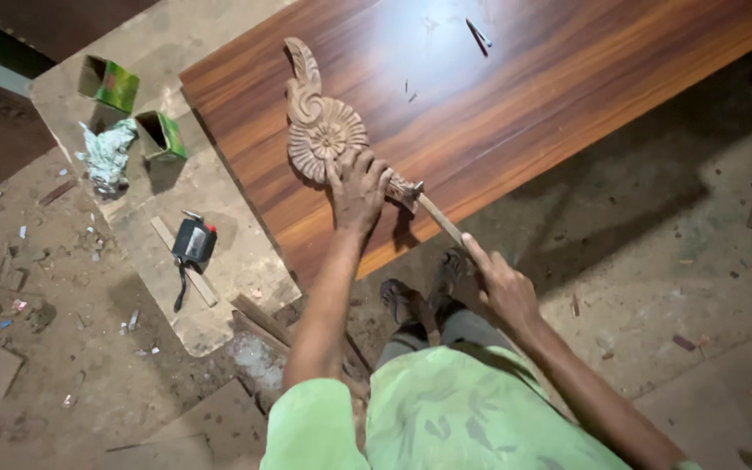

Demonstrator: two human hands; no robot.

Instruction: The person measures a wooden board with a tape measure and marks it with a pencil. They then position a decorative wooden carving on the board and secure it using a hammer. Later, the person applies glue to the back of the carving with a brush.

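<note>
Our left hand [357, 187] lies flat, fingers spread, pressing down on the lower edge of a carved wooden ornament [319, 122], a pale scroll with a round flower-like rosette and a curled tip pointing away from us. The ornament rests on a dark, glossy wood-grain panel [550, 78] that runs across the top of the view. Our right hand [500, 283] is closed around the wooden handle of a hammer [428, 209]; the handle slants up to the left, and the hammer's head sits just beside our left fingers, at the ornament's lower end near the panel's front edge. Whether the head touches the carving we cannot tell.

Further along the panel lies a small dark pencil-like stick [479, 35]. To the left, on a pale board [219, 252] lying on the floor, we see two green cardboard boxes [110, 80], a crumpled piece of paper [106, 155] and a black tape measure [194, 241]. Our feet in sandals [419, 296] stand on the dusty floor [698, 261] below the panel.
</note>
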